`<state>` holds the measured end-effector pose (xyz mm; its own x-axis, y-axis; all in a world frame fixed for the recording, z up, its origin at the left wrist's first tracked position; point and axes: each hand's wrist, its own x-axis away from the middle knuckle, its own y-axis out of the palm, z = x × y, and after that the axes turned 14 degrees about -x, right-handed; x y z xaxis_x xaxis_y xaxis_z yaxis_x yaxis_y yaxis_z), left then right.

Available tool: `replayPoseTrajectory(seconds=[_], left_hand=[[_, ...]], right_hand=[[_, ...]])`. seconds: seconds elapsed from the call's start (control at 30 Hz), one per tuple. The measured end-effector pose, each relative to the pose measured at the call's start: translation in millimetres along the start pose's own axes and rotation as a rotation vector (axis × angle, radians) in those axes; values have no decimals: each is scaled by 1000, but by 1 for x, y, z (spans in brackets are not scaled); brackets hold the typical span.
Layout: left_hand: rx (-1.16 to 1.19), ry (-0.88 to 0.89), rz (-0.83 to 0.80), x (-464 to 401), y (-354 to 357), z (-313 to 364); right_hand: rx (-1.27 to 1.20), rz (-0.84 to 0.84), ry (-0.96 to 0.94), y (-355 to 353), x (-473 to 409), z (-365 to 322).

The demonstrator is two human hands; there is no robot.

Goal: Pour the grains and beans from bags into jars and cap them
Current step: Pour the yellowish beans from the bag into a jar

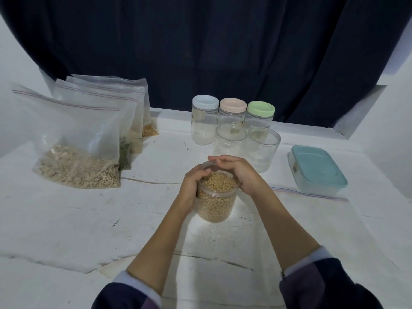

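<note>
The left hand [194, 186] gripped the clear jar [215, 202] at its left side, fingers curled over the rim, and the right hand [236, 172] curled round the far and right part of the rim, where a clear lid [206, 164] seemed to sit between the fingers, though I could not tell this surely. The jar stood upright in the middle of the table [66, 219], filled almost to the top with pale round beans [219, 182]. The table surface was white, scratched and cracked in several lines. At about 1 o'clock from the jar two open clear jars [263, 148] stood near, and behind them three capped jars in a row, with a pale blue lid [205, 102], a pink lid [233, 105] and a green lid [260, 108]. At 3 o'clock a closed box with a teal lid [317, 167] rested, and a flat empty zip bag [312, 194] lay before it, just beside the right wrist. At 9 to 10 o'clock several zip bags stood well apart; the nearest bag [73, 139] held light grains [78, 169]. A dark curtain [200, 41] hung behind the table, between white walls [392, 119].
</note>
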<state>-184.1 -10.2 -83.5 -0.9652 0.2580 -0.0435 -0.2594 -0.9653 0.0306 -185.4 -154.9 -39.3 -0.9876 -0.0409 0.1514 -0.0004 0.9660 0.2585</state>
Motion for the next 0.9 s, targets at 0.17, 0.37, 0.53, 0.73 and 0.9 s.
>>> replayPoseTrajectory(seconds=[0.17,0.37,0.53,0.73,0.9], left_hand=[[125,-36,192,0,19,-9],[243,-84,276,-4,23,-10],[272,-69,254,-4,22,-10],[271,-70,275,-3,24,-9],[335,-110,339,-7,28,-14]], right_hand=[[65,133,-141,3,7,12],[-77,304,-205,-26,26,21],[64,232,-363,-46,37,10],[376,-305,-127,-33,36,12],[334,-52,-317,-22,36,39]])
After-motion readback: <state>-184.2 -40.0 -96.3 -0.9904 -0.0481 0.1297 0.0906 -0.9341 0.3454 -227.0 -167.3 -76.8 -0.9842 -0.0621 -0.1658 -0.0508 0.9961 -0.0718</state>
